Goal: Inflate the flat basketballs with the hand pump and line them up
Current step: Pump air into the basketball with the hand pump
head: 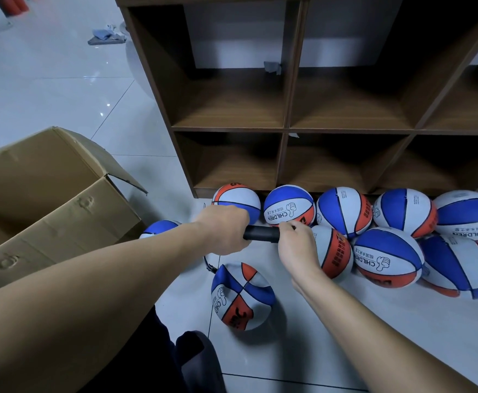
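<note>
A black hand pump (261, 234) lies level between my hands above the floor. My left hand (223, 231) grips its left end, and my right hand (296, 245) grips its right end. A thin black hose (210, 266) drops from the pump toward a dented blue, white and orange basketball (242, 297) on the tiles below. Several rounder basketballs (289, 207) of the same colours crowd the foot of the shelf in two loose rows. Another ball (161, 226) peeks out behind my left forearm.
A brown cubby shelf (287, 126) with open compartments stands right behind the balls. An open cardboard box (47, 199) sits on the left. Pale floor tiles (62, 89) stretch away to the upper left, with cloths (106, 35) lying far off.
</note>
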The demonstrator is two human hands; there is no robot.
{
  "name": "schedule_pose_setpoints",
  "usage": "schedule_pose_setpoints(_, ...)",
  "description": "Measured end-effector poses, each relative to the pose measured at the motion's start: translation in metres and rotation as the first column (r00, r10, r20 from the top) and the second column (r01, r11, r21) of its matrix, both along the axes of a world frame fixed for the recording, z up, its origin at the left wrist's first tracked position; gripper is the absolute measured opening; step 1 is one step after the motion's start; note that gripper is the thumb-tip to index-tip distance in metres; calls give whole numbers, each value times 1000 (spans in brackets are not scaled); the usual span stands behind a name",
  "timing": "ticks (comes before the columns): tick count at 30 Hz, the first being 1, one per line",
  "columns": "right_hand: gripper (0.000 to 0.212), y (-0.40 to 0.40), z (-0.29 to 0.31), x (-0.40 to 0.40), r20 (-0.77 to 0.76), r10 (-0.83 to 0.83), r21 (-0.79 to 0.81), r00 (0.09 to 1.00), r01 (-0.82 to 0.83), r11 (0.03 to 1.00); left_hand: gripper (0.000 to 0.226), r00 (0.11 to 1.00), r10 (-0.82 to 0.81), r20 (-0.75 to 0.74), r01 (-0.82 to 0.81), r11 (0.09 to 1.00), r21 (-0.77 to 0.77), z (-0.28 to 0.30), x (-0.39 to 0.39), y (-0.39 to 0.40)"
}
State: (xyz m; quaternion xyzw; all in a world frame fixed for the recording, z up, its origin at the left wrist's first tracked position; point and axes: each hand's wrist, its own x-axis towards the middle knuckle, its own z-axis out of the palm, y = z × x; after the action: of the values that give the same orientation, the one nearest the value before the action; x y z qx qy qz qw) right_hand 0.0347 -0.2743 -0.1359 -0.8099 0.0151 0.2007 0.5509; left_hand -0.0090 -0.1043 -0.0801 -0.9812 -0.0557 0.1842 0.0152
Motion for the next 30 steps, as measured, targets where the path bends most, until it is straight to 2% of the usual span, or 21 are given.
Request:
schedule_pose_setpoints(3,27,-3,-4,4,-57,49,15,997,-48,999,24,1000,-17,-17,17,1000,-1,-1,0,3)
schedule_pose_setpoints(8,33,-20,-4,18,-65,95,-18,993,-96,995,24,999,1,-34,-1,1000,2,-4,-1,5)
schedule_pose_setpoints(14,12,-61,-11,50,-123,-58,-41,991,54,998,24,995,71,-69,-69,997,30,-4,-4,26)
schedule_pose_setpoints(17,15,-62,-7,53,-142,-117,-54,983,110,992,27,996,73,-49,-72,997,26,-4,-4,22)
schedule_pose_setpoints(20,29,-48,7,45,-41,-138,-88,990,134,987,34,998,69,-3,-69,997,24,-2,-5,16)
schedule_pose_setpoints(25,39,-31,16,31,104,-102,-109,989,114,988,39,996,83,18,-83,996,10,0,-9,9)
schedule_pose_setpoints(30,38,-19,13,20,108,-106,-81,988,115,990,39,997,70,12,-70,998,1,1,-9,7)
